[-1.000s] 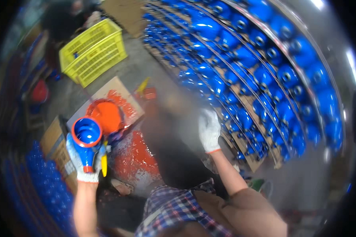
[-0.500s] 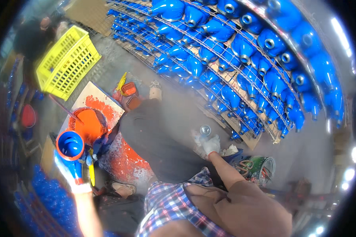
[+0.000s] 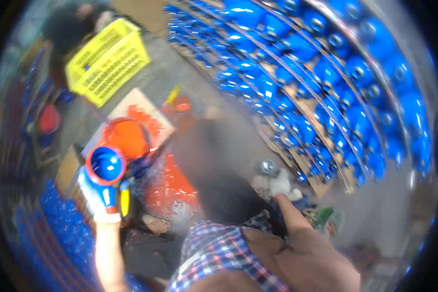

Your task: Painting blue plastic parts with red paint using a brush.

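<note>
My gloved left hand [image 3: 90, 194] is wrapped round the neck of a glossy blue funnel-shaped part [image 3: 109, 195], its wide mouth facing up. The part's rim is orange-red and the inside is blue. Just beyond it stands a bucket of orange-red paint [image 3: 129, 138]. On my right side, my gloved right hand [image 3: 280, 186] is blurred, beside a pale rag-like bundle [image 3: 260, 186]. Its fingers do not show clearly, nor whether they grip anything. A small round metal cup [image 3: 267, 167] is close to that hand.
Wire racks [image 3: 301, 85] full of blue parts fill the far right. A yellow crate [image 3: 109, 63] stands at the far left. A paint-smeared board [image 3: 148, 121] lies by the bucket, with a yellow-handled tool [image 3: 125, 202] near my left hand. A green-stained container [image 3: 326, 219] sits low right.
The whole view has shifted, so most things sit further right. My right hand has drawn away from the metal cup toward my body. The left hand still holds the blue part.
</note>
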A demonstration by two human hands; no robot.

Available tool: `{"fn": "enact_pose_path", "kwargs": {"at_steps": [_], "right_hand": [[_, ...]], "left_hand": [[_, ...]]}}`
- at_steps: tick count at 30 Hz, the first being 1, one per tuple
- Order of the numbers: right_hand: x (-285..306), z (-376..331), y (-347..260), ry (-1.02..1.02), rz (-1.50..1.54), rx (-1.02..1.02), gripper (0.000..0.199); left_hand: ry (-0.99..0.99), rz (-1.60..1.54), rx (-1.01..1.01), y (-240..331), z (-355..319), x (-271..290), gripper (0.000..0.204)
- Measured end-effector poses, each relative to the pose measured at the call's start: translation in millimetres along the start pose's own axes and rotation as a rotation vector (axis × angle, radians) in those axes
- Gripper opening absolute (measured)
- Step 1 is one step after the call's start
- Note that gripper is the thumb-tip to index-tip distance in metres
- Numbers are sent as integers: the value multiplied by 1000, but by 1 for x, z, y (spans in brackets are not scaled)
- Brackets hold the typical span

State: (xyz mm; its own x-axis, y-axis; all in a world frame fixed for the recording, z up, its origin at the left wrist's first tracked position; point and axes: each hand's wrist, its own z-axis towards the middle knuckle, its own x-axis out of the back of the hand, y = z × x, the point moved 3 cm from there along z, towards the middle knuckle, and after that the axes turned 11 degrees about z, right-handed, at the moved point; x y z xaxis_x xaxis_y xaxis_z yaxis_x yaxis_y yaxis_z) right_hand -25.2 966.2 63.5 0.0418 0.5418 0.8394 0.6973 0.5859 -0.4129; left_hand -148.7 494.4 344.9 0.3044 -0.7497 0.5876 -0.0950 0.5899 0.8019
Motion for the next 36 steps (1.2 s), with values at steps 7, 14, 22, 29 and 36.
{"fn": "enact_pose_path", "kwargs": {"at_steps": [7,14,22,29,36], "right_hand": [[-20,11,-3,58,464,22,82],[-32,45,-29,55,533,127,81],[61,23,-190,212,881,889,78],[175,-80,-329,296,1032,1291,79],[122,-154,-358,-534,833,1646,64]], "left_hand": [[-118,-992,105,-39,7,-17,30],[-253,-1215,259,-38,-7,4,50],[-114,-1102,296,-35,-7,11,40],[-188,-1250,302,-6,-12,21,34],[-369,-1337,325,-37,-12,15,34]]}}
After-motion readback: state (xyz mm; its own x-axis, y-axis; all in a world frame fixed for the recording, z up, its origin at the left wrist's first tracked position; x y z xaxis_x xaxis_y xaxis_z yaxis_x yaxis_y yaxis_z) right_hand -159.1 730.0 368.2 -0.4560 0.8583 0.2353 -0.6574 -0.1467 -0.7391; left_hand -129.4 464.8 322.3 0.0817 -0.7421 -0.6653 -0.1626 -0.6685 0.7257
